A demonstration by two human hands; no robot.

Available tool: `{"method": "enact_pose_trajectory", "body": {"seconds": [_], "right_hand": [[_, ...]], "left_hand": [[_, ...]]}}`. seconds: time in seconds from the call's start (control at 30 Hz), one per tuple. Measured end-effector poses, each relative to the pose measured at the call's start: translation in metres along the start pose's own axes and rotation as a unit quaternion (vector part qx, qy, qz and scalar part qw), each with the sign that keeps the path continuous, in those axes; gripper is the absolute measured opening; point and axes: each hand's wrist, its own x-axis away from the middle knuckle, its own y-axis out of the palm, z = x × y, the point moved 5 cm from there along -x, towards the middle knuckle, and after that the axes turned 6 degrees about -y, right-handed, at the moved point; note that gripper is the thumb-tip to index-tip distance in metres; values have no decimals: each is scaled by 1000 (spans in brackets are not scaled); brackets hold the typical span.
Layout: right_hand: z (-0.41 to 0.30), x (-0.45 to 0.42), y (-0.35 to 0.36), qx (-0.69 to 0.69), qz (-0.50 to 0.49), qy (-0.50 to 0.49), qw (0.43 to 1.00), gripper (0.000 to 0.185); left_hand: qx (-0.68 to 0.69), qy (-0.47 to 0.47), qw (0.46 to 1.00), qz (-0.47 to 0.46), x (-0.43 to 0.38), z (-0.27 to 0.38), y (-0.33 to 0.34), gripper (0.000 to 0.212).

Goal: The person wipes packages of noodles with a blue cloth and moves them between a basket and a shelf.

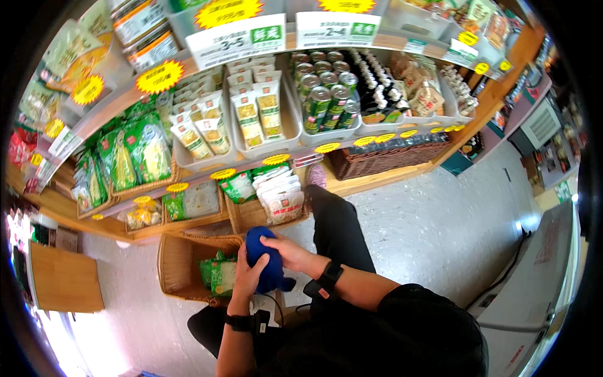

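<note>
Both hands grip a bunched dark blue cloth [271, 275] in front of my body. My left hand [246, 278] wraps its near left side, with the thumb lying across it. From the upper right, my right hand [293, 253] presses a thumb on top of the cloth; some of its fingers are hidden underneath. Just left of the cloth, a wicker basket [176, 264] holds a few green-and-white food packets [221, 277]. Beyond the cloth, a shallow wicker tray [242, 214] holds several white packets [284, 205] at one end.
A wooden shelf unit curves ahead, with plastic bins [292, 136] of pouches, green cans [330, 101] and bottles. A dark brown wicker basket [391, 158] sits low on the right. A wooden box [66, 278] stands on the left, and a grey-white appliance [527, 264] on the right.
</note>
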Motion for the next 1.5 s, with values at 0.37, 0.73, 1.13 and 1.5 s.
{"method": "enact_pose_trajectory", "body": {"seconds": [0.37,0.73,1.13,1.5], "right_hand": [[1,9,-33,-31,28,-14,999,35],[3,9,-63,-44,77,-63,994,31],[12,0,-52,-32,40,-16,999,36],[8,1,-54,-25,69,-50,996,34]], "left_hand": [[-11,0,999,-35,3,-20,17,61],[-57,-36,994,-81,-1,-25,37,64],[-20,-90,995,-27,8,-22,24,53],[-21,-116,993,-25,4,-31,15,42]]}}
